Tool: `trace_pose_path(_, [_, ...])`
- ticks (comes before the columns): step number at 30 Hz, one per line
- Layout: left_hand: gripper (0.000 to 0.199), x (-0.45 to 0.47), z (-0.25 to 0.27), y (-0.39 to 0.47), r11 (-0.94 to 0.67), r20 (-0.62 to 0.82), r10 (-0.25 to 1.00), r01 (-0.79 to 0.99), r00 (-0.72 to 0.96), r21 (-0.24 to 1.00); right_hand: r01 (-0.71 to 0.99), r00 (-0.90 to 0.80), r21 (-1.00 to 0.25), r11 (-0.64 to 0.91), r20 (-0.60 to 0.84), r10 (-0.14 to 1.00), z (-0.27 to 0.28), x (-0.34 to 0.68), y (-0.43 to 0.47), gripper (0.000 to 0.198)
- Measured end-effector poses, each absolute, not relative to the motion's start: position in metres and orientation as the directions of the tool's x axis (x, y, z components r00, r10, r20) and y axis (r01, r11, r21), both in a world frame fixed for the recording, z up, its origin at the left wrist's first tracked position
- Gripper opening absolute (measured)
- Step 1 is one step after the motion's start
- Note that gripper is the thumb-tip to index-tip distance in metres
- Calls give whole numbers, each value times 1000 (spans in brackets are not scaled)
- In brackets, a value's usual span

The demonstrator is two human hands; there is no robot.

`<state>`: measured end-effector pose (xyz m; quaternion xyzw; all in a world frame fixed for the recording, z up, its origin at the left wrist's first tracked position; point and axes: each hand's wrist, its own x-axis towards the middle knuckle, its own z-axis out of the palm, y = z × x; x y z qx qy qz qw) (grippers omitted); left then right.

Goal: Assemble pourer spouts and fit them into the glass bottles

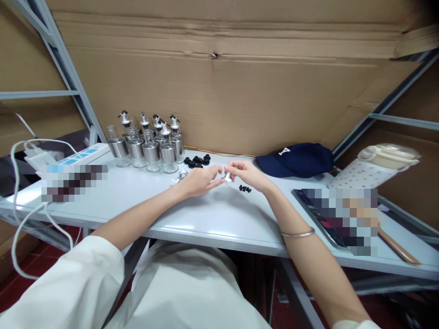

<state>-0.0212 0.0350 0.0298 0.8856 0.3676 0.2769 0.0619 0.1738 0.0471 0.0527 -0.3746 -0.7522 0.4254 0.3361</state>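
Note:
Over the middle of the table, my right hand (245, 172) pinches a small white, cone-shaped pourer spout (228, 177) between thumb and fingers. My left hand (201, 181) is beside it, fingers stretched out and thumb apart, with a fingertip at the spout's left edge; whether it bears any of its weight I cannot tell. Silvery spout parts (182, 175) lie partly hidden behind the left hand. Small black pieces (244, 188) are on the table just right of my hands. Behind them is a cluster of black stoppers (197, 161).
Glass bottles with steel bands (168, 154), several topped with pourers, stand at the back left. A power strip (84, 154) with white cables lies left. On the right are a navy cap (297, 159), a tablet-like device (318, 217) and a spotted bottle (368, 169). Cardboard (240, 100) walls the back.

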Motion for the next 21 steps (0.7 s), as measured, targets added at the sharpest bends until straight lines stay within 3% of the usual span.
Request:
trace_pose_path(5, [19,-52,41,68,-602,583,727,744,361,290,264,-415,-894,363,235,879,50,173,50,42])
trace_pose_path(13, [35,-73,14,110,-584,354,794,783,494,217,272,-381,-896,352,235,894,53,173,48,36])
trace_pose_path(21, [17,-67,21,103,-522,360,824,834,438,179,263,-383,-903,339,224,896,51,171,49,33])
